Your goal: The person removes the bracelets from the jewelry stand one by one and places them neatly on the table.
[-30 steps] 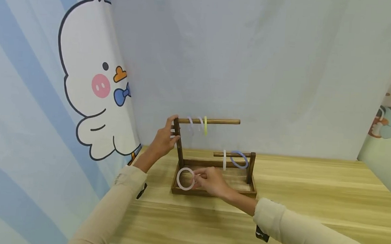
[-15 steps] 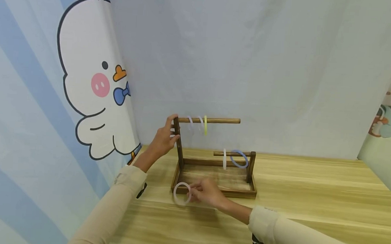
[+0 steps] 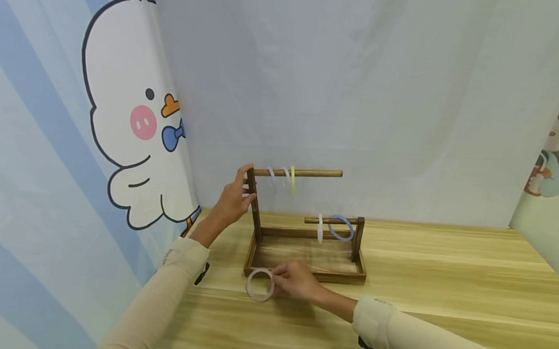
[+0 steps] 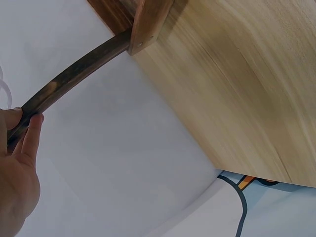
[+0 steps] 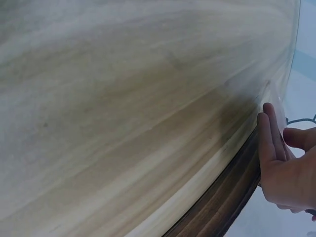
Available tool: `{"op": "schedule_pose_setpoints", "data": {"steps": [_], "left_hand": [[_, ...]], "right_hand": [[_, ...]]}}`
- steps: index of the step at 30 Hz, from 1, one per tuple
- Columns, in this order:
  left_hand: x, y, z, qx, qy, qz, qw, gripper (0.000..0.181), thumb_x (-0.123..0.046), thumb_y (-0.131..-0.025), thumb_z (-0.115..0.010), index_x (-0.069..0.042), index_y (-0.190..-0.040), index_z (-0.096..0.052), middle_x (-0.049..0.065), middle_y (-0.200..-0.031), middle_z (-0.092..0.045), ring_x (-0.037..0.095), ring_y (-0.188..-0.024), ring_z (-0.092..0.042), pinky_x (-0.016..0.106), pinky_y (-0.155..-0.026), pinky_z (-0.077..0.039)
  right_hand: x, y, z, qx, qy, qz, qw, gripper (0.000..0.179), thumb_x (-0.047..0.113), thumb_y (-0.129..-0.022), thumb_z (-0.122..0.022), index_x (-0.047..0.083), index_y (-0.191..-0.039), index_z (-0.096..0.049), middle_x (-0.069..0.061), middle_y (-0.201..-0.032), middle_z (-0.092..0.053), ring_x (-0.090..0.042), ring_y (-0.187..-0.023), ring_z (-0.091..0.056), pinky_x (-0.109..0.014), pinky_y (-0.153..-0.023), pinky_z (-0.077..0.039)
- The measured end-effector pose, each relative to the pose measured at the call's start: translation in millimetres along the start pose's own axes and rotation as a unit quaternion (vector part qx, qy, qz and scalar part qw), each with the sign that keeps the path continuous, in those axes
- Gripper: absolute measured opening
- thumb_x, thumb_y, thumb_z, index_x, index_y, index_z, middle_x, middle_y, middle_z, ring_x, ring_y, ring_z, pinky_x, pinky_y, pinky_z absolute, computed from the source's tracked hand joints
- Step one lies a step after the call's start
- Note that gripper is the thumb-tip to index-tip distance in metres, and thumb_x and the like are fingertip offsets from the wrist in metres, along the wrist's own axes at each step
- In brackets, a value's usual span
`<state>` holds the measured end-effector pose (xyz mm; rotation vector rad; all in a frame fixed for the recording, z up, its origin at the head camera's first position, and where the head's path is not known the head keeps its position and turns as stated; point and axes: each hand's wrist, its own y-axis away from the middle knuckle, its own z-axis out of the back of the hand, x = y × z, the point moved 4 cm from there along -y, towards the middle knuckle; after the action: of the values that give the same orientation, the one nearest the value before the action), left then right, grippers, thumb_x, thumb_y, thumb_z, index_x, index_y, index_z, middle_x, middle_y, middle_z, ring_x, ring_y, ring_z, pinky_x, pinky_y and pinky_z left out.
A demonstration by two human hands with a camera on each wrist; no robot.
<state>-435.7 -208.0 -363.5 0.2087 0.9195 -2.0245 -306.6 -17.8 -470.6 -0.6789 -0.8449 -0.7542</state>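
Note:
A pale translucent bangle point(image 3: 249, 294) is pinched at its right side by my right hand point(image 3: 297, 282), just in front of the wooden stand's tray point(image 3: 302, 276). The right wrist view shows the fingers and thumb on it edge-on. My left hand point(image 3: 233, 201) grips the stand's tall left post point(image 3: 255, 210) near its top; in the left wrist view, thumb and fingers lie on either side of the post point(image 4: 74, 74). From the upper bar point(image 3: 322, 173) hang two pale purple bangles point(image 3: 272, 180) and a yellow one point(image 3: 293, 180). A white bangle point(image 3: 320, 229) and a blue one point(image 3: 335, 236) hang on the lower bar.
The stand's short right post point(image 3: 357, 242) carries the lower bar. All of this rests on a wood-grain table point(image 3: 435, 277). A grey curtain point(image 3: 383, 95) hangs behind, and a cartoon-printed curtain point(image 3: 118, 81) stands close on the left.
My right hand has brought the pale bangle from over the tray toward me and down, to in front of the tray's near edge. The left hand has stayed on the post.

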Motion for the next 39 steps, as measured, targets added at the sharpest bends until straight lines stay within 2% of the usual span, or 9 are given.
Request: {"op": "schedule_pose_setpoints", "data": {"steps": [5, 13, 25, 32, 39], "left_hand": [[-0.4, 0.0, 0.9, 0.003, -0.002, 0.002, 1.0000, 0.077, 0.006, -0.099, -0.066, -0.012, -0.159, -0.021, 0.033, -0.131, -0.060, 0.045, -0.109, -0.070, 0.048, -0.089, -0.063], [-2.0, 0.8, 3.2, 0.003, 0.003, 0.001, 1.0000, 0.078, 0.006, -0.098, -0.067, -0.012, -0.159, -0.020, 0.034, -0.131, -0.060, 0.046, -0.109, -0.070, 0.047, -0.090, -0.063], [-3.7, 2.4, 4.4, -0.002, 0.018, -0.004, 0.9998, 0.080, 0.009, -0.097, -0.067, -0.012, -0.158, -0.021, 0.034, -0.129, -0.061, 0.046, -0.109, -0.070, 0.047, -0.089, -0.064], [-1.6, 3.0, 3.3, -0.003, 0.024, -0.004, 0.9997, 0.080, 0.009, -0.096, -0.067, -0.012, -0.158, -0.021, 0.034, -0.129, -0.061, 0.046, -0.108, -0.071, 0.047, -0.088, -0.064], [-2.5, 2.5, 2.9, 0.001, 0.023, 0.003, 0.9997, 0.080, 0.009, -0.097, -0.066, -0.013, -0.159, -0.021, 0.034, -0.131, -0.060, 0.046, -0.109, -0.070, 0.047, -0.089, -0.063]], "right_hand": [[-2.7, 2.1, -2.3, -0.008, -0.006, -0.017, 0.9998, 0.016, -0.007, -0.097, -0.067, -0.019, -0.106, -0.071, -0.029, -0.093, -0.075, -0.036, -0.071, -0.077, -0.035, -0.059, -0.065], [-7.9, 6.8, -4.7, -0.030, -0.025, -0.046, 0.9982, 0.014, -0.005, -0.094, -0.072, -0.016, -0.101, -0.073, -0.025, -0.085, -0.075, -0.034, -0.065, -0.076, -0.033, -0.056, -0.065], [-8.7, 7.9, -5.7, -0.061, -0.023, -0.053, 0.9965, 0.012, -0.006, -0.088, -0.077, -0.014, -0.096, -0.074, -0.021, -0.081, -0.076, -0.031, -0.061, -0.075, -0.033, -0.054, -0.064], [-9.8, 9.1, -6.6, -0.064, -0.024, -0.059, 0.9959, 0.012, -0.007, -0.086, -0.079, -0.014, -0.095, -0.074, -0.019, -0.079, -0.076, -0.030, -0.059, -0.075, -0.033, -0.054, -0.064], [-9.5, 12.5, -2.9, -0.055, -0.015, -0.045, 0.9973, 0.015, -0.005, -0.089, -0.077, -0.016, -0.099, -0.073, -0.022, -0.083, -0.076, -0.030, -0.062, -0.076, -0.032, -0.055, -0.064]]}}
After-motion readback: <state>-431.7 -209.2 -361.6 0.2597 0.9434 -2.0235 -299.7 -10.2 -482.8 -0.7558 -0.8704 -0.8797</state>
